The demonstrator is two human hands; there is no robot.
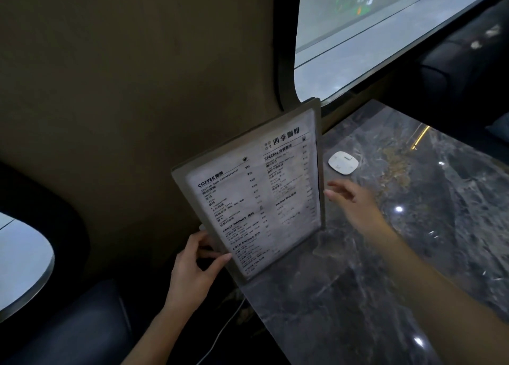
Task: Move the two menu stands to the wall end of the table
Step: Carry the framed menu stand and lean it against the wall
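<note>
A menu stand (pixel 256 196), a clear frame with a printed coffee menu, stands tilted on the left edge of the dark marble table (pixel 371 268), close to the wall. My left hand (pixel 192 265) grips its lower left edge between thumb and fingers. My right hand (pixel 349 196) hovers just right of the stand with fingers spread, not touching it. Only one menu stand is in view.
A small white rounded device (pixel 343 162) lies on the table behind my right hand. The brown wall (pixel 137 89) and a window (pixel 371 34) are beyond. Dark padded seats lie at lower left (pixel 82 323) and far right. A white cable (pixel 223 331) hangs beside the table.
</note>
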